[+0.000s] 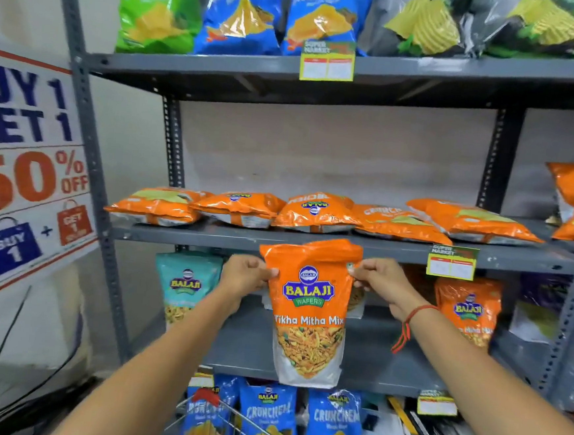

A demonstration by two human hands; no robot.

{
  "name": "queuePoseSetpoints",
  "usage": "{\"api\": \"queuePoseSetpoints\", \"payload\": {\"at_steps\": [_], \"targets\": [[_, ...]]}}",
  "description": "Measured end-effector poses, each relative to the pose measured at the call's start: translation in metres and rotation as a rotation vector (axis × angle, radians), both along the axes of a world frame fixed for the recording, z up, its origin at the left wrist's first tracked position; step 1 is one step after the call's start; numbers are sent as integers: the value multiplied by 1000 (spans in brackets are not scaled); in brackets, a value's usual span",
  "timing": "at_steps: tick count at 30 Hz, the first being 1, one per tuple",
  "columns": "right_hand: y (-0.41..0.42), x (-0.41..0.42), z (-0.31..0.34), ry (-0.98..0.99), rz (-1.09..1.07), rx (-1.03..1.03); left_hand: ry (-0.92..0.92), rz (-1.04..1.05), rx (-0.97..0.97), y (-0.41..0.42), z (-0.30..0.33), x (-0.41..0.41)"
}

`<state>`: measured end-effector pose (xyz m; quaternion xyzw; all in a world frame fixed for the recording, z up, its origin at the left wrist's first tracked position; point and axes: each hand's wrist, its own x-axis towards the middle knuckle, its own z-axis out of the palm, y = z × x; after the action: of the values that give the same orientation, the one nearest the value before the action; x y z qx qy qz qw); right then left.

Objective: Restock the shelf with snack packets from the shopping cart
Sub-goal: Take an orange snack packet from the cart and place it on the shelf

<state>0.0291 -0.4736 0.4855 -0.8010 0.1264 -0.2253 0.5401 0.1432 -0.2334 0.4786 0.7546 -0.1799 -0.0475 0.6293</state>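
I hold an orange Balaji "Tikha Mitha Mix" packet (309, 308) upright in front of the grey shelf rack (311, 245). My left hand (246, 276) pinches its upper left edge and my right hand (380, 281) pinches its upper right edge. The packet hangs level with the third shelf (244, 348), between a teal Balaji packet (184, 284) and another orange mix packet (467, 310). The wire shopping cart (225, 422) shows at the bottom, just below the packet.
Several orange packets (317, 212) lie flat on the shelf above. Blue and green chip bags (247, 11) fill the top shelf. Blue Crunchem bags (334, 423) stand on the bottom shelf. A "Buy 1 Get 1" sign (28, 169) leans at the left, with black cables beneath.
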Motion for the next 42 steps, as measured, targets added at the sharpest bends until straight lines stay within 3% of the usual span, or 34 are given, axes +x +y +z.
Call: {"api": "queuePoseSetpoints", "payload": {"at_steps": [6, 15, 22, 28, 32, 36, 39, 42], "targets": [[-67, 16, -58, 91, -112, 3, 102, 11, 12, -83, -70, 23], [-154, 61, -102, 96, -214, 51, 208, 104, -18, -194, -129, 73], [-197, 91, -123, 108, -277, 101, 237, 136, -21, -241, -155, 107], [-211, 105, -138, 128, -317, 159, 235, 164, -7, -252, -139, 95], [-196, 112, -137, 76, -479, 78, 235, 145, 76, -234, -139, 96], [-141, 125, -129, -79, -538, -127, 168, 257, 74, -179, -136, 90], [-70, 135, -124, -243, -450, -190, 133, 374, 47, -110, -130, 80], [15, 144, -134, -332, -185, -117, 102, 481, 36, -12, -137, 67]]}}
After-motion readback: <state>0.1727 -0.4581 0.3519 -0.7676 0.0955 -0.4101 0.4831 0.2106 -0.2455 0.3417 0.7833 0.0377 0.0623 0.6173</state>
